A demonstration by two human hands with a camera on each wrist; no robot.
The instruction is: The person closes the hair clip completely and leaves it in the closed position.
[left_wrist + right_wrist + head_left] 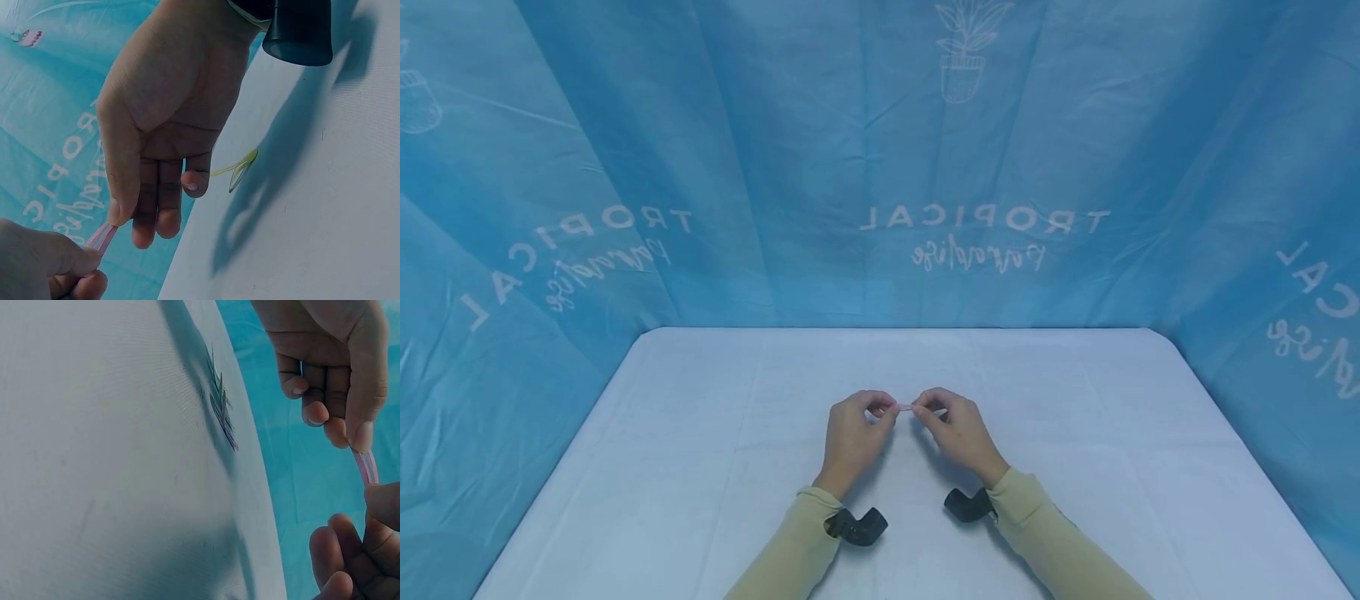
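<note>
In the head view my left hand [853,429] and right hand [962,433] meet over the table. Each pinches one end of a thin pink loop [906,407], like a rubber band, between thumb and fingers. Its two strands run side by side across a short gap, clearer in the left wrist view as a pink band [101,237]. Beyond the right hand's little finger, a yellow loop [245,164] shows against the table. The right wrist view has thin green and purplish strands [222,415] on the table near my left hand; their kind is unclear.
A white cloth covers the table [625,467]. Blue printed curtains [820,183] rise along its back and both sides. At each wrist sits a black elbow-shaped mount [861,527], close above the table.
</note>
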